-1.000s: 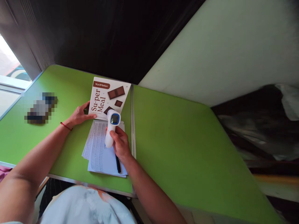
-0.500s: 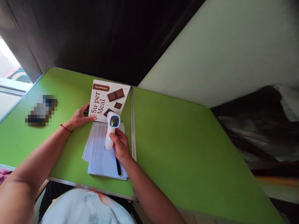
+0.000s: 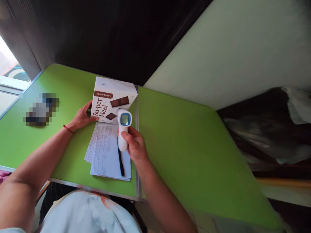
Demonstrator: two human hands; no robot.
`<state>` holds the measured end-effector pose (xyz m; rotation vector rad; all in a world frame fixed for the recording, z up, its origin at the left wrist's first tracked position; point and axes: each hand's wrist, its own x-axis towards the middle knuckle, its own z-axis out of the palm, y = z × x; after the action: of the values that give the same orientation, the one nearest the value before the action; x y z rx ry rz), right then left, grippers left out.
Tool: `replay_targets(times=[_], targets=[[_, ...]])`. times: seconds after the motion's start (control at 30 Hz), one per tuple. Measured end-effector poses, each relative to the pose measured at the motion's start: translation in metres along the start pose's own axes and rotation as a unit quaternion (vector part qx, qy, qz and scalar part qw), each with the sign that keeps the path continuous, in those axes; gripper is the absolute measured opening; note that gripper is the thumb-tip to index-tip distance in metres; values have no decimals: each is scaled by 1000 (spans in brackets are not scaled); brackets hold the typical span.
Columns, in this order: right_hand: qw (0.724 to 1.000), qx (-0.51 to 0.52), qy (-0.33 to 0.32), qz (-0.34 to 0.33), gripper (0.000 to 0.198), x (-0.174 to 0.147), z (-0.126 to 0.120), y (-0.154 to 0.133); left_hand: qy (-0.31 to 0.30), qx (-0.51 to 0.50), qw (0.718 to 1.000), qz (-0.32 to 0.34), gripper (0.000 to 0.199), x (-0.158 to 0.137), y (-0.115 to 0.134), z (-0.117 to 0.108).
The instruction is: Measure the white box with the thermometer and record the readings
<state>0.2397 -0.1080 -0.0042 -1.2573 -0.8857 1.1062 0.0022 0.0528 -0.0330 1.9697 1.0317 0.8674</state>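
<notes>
My left hand (image 3: pixel 83 117) grips the lower left edge of a white box (image 3: pixel 102 84) printed "NutriMotion Su-per Meal", which stands tilted back on the table. Wrapped in the fingers of my right hand (image 3: pixel 136 144) is a white infrared thermometer (image 3: pixel 122 139) with a blue-rimmed display facing me. It is held close in front of the box's lower right part and covers some of the print. Below the box lie sheets of handwritten paper (image 3: pixel 103 158), partly overlapping. A black pen (image 3: pixel 121 165) rests on them, its upper end hidden behind the thermometer.
The green folding table (image 3: pixel 189 149) has a metal seam just right of the papers. A blurred-out object (image 3: pixel 41 110) lies at the left. Behind the table stand a dark panel (image 3: pixel 97 35) and a pale wall (image 3: pixel 230 48); dark, crumpled fabric (image 3: pixel 267 136) is at the right.
The box has tipped back so its top side shows. My right hand has moved the thermometer rightward, and its display has turned from dark to lit pale green.
</notes>
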Motion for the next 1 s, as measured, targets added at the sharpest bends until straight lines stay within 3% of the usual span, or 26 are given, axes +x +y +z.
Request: replay_targets(times=[0.13,0.27,0.4,0.57,0.63,0.73,0.8,0.87,0.93,1.0], targets=[[982,-187,-17,-23,57,0,-44,-5,21,141,990,-19,82,0,6,7],[910,-402,73,-72,54,-5,-75,22,27,194,980,-47,80,1,18,12],[854,-497,103,-118,53,-5,-84,46,34,228,968,-103,75,5,27,14],[803,-549,120,-200,53,-12,-80,40,15,319,931,-175,68,0,42,9],[808,-535,106,-222,51,-23,-74,35,-21,370,915,-160,59,-11,51,7],[840,-504,-4,-199,32,-39,-58,35,-84,389,915,-66,41,-35,63,11],[842,-503,-61,-184,20,-45,-48,36,-160,333,928,50,57,-51,66,18],[845,-498,-85,-173,22,-44,-40,33,-219,291,920,141,87,-62,64,27],[860,-473,-89,-167,29,-39,-37,26,-259,281,911,153,111,-68,59,34],[891,-413,-85,-171,28,-32,-37,16,-268,288,911,124,127,-69,54,38]])
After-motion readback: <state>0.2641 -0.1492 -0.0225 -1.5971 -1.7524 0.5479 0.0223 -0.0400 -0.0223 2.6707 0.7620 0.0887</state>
